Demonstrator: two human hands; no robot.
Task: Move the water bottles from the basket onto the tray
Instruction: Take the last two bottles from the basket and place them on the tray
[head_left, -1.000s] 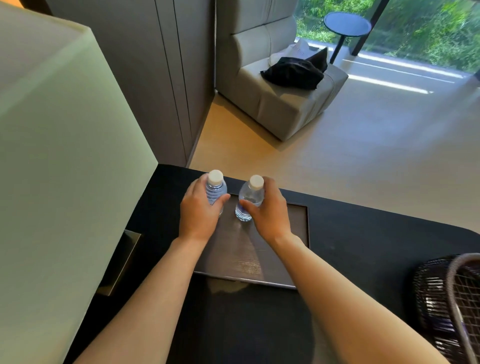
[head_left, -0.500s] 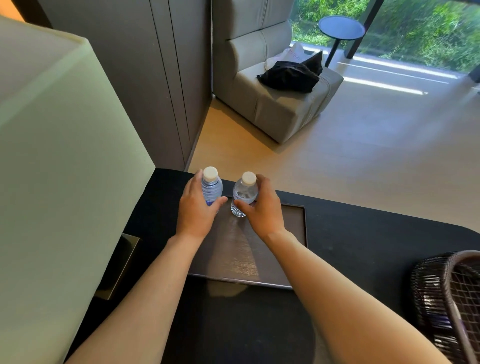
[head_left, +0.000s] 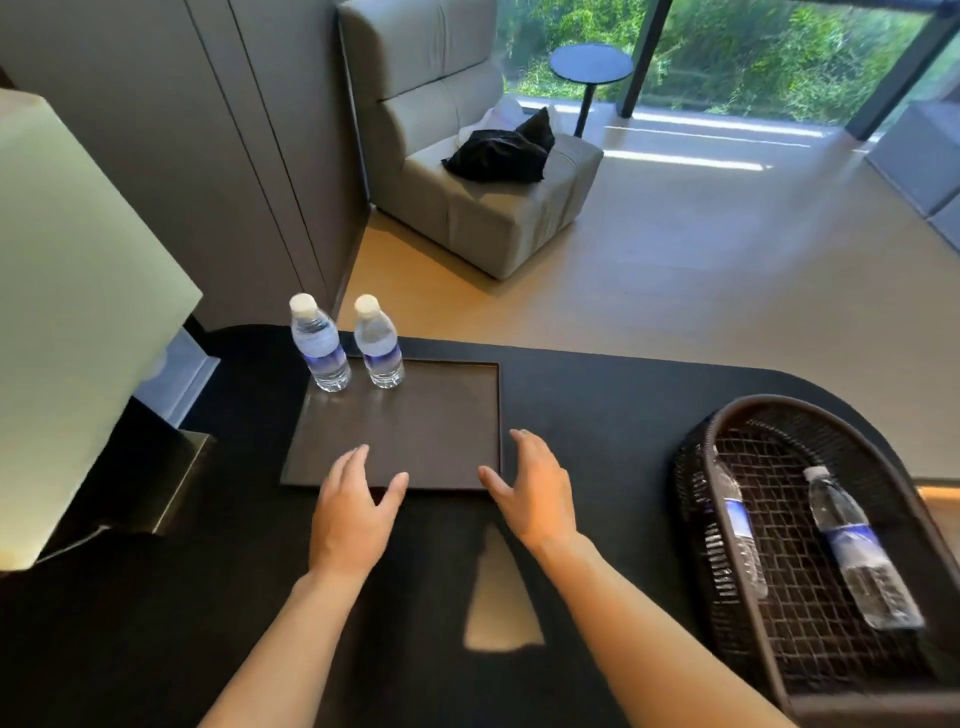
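two bottles set down, hands let go and pull back

the left water bottle (head_left: 318, 345) and right water bottle (head_left: 380, 344) stand upright at the tray's (head_left: 415, 441) far-left corner; a second ago each was gripped. the left hand (head_left: 353, 512) and right hand (head_left: 535, 493) hover empty, fingers spread, over its near edge. two bottles (head_left: 860, 548) remain lying in the wicker basket (head_left: 696, 478).

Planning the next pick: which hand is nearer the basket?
Right. The right hand hovers by the tray's near right corner, closer to the basket; the left hand is farther left.
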